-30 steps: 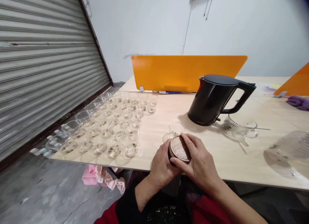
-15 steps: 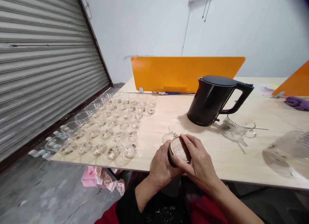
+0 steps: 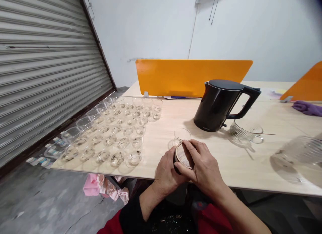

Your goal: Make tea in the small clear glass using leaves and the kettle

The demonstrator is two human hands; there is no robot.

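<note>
Close to the table's near edge, a small dark jar with a wood-grain lid (image 3: 183, 156) is held between both hands. My left hand (image 3: 164, 172) wraps round its side. From above, my right hand (image 3: 206, 165) grips the lid, thumb at the near rim and fingers over the far right. The lid sits on the jar; its contents are hidden. Just behind stands a clear cup (image 3: 182, 130), partly covered by my fingers, with dark bits at its bottom. Several clear cups (image 3: 117, 155) holding dark shreds fill the table's left side in rows.
A black electric kettle (image 3: 215, 108) stands behind my right hand. Right of it are a ribbed glass cup (image 3: 245, 131) with a thin stick across it and a ribbed glass pitcher (image 3: 299, 151). An orange divider (image 3: 193, 78) and a purple cloth (image 3: 307, 108) lie beyond.
The view has shifted slightly, so things appear a little further left. Both hands keep their hold on the jar, and the right fingers have moved slightly on the lid.
</note>
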